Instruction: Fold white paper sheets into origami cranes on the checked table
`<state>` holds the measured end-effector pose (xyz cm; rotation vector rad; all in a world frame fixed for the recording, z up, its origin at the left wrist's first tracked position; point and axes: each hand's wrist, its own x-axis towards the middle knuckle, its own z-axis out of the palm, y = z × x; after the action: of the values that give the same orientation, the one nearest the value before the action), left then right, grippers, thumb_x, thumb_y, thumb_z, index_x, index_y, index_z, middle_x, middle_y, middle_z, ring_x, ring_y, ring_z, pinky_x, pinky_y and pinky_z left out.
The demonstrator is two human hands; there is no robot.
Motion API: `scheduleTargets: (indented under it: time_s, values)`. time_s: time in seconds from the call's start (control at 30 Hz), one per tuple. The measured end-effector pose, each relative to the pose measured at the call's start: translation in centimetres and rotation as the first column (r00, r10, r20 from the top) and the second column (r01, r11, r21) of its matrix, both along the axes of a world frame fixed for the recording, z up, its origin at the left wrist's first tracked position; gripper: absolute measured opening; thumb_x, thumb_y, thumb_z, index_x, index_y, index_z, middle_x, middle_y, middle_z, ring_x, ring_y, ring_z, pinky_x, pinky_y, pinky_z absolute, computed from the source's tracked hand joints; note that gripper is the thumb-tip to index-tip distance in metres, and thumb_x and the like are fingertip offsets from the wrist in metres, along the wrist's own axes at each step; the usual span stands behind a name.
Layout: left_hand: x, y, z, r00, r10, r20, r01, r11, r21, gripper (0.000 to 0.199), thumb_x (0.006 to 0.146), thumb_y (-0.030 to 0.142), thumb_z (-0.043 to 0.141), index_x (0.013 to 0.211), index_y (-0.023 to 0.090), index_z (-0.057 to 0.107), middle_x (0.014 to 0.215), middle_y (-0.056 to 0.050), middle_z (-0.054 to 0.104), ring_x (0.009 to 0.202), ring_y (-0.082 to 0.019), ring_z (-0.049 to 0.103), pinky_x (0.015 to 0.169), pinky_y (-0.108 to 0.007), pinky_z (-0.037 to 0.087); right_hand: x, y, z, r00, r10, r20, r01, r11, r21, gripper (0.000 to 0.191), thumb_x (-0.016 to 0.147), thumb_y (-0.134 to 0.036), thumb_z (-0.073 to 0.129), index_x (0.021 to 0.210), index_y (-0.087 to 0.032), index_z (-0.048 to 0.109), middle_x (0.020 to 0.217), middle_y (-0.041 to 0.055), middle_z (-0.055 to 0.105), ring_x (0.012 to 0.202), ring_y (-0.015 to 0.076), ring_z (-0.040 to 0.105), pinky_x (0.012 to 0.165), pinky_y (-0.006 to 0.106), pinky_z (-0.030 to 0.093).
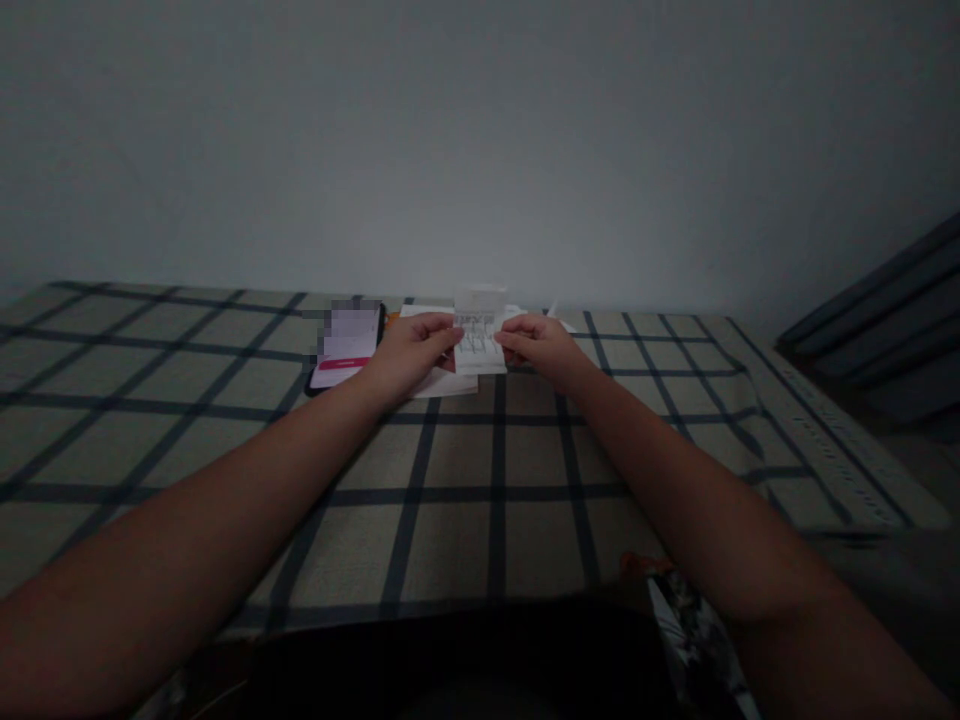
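A small slip of paper (480, 345) with dark print or writing is stretched between my two hands, above the checked cloth. My left hand (416, 350) pinches its left edge between thumb and fingers. At the right edge, my right hand (546, 348) grips it the same way. The words on the slip are too blurred to read. Beneath and behind the hands lie white paper sheets (442, 385), partly hidden. Just left of my left hand rests a phone (349, 345) with a lit screen and a pink bar on it.
A cream cloth with dark checked lines (457, 520) covers the surface up to a plain wall (480, 140). Its right border carries lettering. Grey folded fabric or panels (885, 310) stand at the far right. A patterned item (697, 630) lies near my right forearm.
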<state>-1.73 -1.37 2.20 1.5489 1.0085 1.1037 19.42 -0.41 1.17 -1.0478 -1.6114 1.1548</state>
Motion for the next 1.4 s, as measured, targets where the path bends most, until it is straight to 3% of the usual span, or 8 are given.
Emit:
scheduleTargets:
  time_s: [0.17, 0.43, 0.63, 0.87, 1.1, 1.4]
  values:
    - [0.06, 0.25, -0.29, 0.999, 0.020, 0.040, -0.019, 1.000, -0.022, 0.028, 0.081, 0.040, 0.068, 0.090, 0.014, 0.073, 0.077, -0.004, 0.070, 0.064, -0.012, 0.061, 0.062, -0.024, 0.053, 0.23, 0.16, -0.12, 0.998, 0.059, -0.007, -0.059, 0.998, 0.001, 0.020, 0.077, -0.035, 0.070, 0.082, -0.015, 0.066, 0.069, -0.0001, 0.064, 0.060, 0.0094, 0.056, 0.059, 0.024, 0.045]
    - [-0.07, 0.23, -0.33, 1.000, -0.021, -0.006, 0.022, 0.999, 0.039, 0.029, 0.082, 0.043, 0.066, 0.082, 0.014, 0.070, 0.071, -0.002, 0.067, 0.062, -0.012, 0.059, 0.061, -0.023, 0.049, -0.29, -0.34, 0.58, 0.998, 0.003, -0.064, -0.007, 0.998, -0.061, 0.028, 0.076, -0.038, 0.069, 0.095, -0.017, 0.065, 0.070, -0.0011, 0.066, 0.059, 0.0100, 0.058, 0.055, 0.022, 0.046]
    - [-0.03, 0.02, -0.18, 0.999, -0.019, 0.037, 0.021, 0.998, -0.054, 0.027, 0.077, 0.040, 0.070, 0.081, 0.014, 0.069, 0.077, -0.005, 0.071, 0.069, -0.015, 0.065, 0.063, -0.027, 0.055, -0.04, 0.05, -0.03, 0.998, 0.037, -0.058, -0.038, 0.999, -0.018, 0.025, 0.074, -0.038, 0.073, 0.082, -0.017, 0.062, 0.070, -0.0017, 0.064, 0.061, 0.0097, 0.058, 0.060, 0.024, 0.047]
    - [0.09, -0.17, 0.16, 1.000, 0.001, -0.009, -0.001, 0.999, 0.054, 0.029, 0.081, 0.041, 0.067, 0.073, 0.014, 0.066, 0.076, -0.005, 0.070, 0.068, -0.014, 0.064, 0.062, -0.024, 0.054, 0.02, -0.04, -0.15, 0.994, 0.105, -0.039, -0.105, 0.995, 0.000, 0.025, 0.077, -0.039, 0.071, 0.084, -0.017, 0.063, 0.068, -0.0021, 0.063, 0.060, 0.0092, 0.056, 0.058, 0.023, 0.044]
    - [-0.02, 0.06, -0.12, 1.000, 0.012, 0.015, -0.013, 0.999, 0.033, 0.034, 0.079, 0.045, 0.068, 0.094, 0.014, 0.070, 0.086, -0.006, 0.071, 0.072, -0.015, 0.064, 0.061, -0.025, 0.054, -0.13, 0.04, -0.04, 0.995, 0.096, -0.029, -0.097, 0.995, -0.021, 0.026, 0.075, -0.040, 0.072, 0.083, -0.017, 0.062, 0.066, -0.0023, 0.062, 0.058, 0.0096, 0.055, 0.057, 0.024, 0.045]
    - [-0.12, 0.23, -0.38, 0.996, 0.001, 0.085, -0.002, 1.000, 0.014, 0.026, 0.080, 0.039, 0.068, 0.089, 0.015, 0.072, 0.084, -0.005, 0.071, 0.073, -0.015, 0.065, 0.060, -0.023, 0.054, -0.09, -0.08, -0.08, 0.994, 0.100, -0.035, -0.101, 0.995, -0.026, 0.025, 0.075, -0.038, 0.072, 0.082, -0.017, 0.062, 0.067, -0.0019, 0.062, 0.058, 0.0099, 0.055, 0.057, 0.024, 0.044]
